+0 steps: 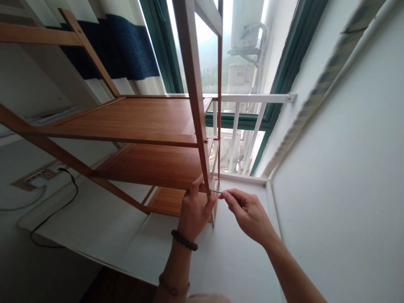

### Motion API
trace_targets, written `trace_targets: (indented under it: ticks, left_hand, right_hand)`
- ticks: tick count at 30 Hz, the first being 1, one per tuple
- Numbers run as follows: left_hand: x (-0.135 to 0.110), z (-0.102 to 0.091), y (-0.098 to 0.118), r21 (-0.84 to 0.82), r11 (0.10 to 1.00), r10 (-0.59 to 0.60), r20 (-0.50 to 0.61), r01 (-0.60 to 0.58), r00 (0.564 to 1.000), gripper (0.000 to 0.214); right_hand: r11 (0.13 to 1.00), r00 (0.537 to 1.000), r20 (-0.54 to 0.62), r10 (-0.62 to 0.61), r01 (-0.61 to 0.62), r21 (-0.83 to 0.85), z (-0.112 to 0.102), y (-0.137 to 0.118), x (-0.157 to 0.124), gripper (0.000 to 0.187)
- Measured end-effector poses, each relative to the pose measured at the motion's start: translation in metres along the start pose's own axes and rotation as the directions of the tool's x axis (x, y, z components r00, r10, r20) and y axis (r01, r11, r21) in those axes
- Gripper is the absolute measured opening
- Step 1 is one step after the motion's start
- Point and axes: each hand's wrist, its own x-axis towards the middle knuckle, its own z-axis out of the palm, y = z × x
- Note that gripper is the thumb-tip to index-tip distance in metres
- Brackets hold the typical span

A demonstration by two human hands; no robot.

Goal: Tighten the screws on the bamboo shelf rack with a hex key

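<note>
A brown wooden shelf rack (151, 120) with several levels stands on a white surface. My left hand (193, 210), with a dark bead bracelet at its wrist, is closed around the rack's front right post where the middle shelf (154, 164) joins it. Its fingertips reach behind the post, partly hidden. From the right, my right hand (244, 210) pinches a thin metal hex key (216, 191). The key's far end meets the outer side of the post beside my left fingers. Higher on the same post, a bolt head (206, 142) shows at the upper shelf.
Behind the rack are a white railing (252, 98) and a green-framed window. A white wall (344, 168) rises close on the right. At left, a black cable (59, 209) hangs from a wall socket (44, 174) across the white surface (104, 227). A striped curtain hangs at the back left.
</note>
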Motion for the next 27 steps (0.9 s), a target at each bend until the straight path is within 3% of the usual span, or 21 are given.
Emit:
trace_targets:
  ticks: [2, 5, 10, 16, 22, 27]
  left_hand:
    - [0.000, 0.001, 0.000, -0.009, 1.000, -0.011, -0.004, 0.011, 1.000, 0.047]
    - [0.000, 0.001, 0.000, -0.022, 1.000, -0.003, -0.007, 0.003, 1.000, 0.047]
    - [-0.001, 0.002, -0.001, -0.022, 1.000, 0.002, -0.021, -0.002, 1.000, 0.047]
    - [-0.001, 0.003, 0.000, -0.025, 1.000, -0.015, -0.030, 0.014, 0.999, 0.046]
    - [-0.001, 0.003, 0.000, -0.028, 1.000, 0.012, -0.036, -0.013, 0.999, 0.046]
    - [-0.001, 0.002, -0.002, -0.008, 0.999, 0.041, -0.036, -0.042, 0.999, 0.047]
  right_hand:
    - [0.965, 0.982, 0.124, 0.144, -0.167, 0.202, 0.000, -0.001, 0.004, 0.035]
    - [0.872, 0.956, 0.220, 0.196, -0.272, 0.407, 0.002, -0.002, 0.008, 0.033]
    - [0.822, 0.982, 0.132, 0.132, -0.183, 0.539, 0.002, 0.003, 0.006, 0.026]
    - [0.844, 0.986, 0.165, -0.024, -0.069, 0.531, -0.006, 0.011, 0.004, 0.021]
    - [0.841, 0.998, -0.058, -0.004, 0.035, 0.539, -0.001, 0.011, 0.004, 0.014]
    - [0.866, 0.995, -0.099, 0.003, 0.047, 0.498, 0.009, 0.011, 0.004, 0.013]
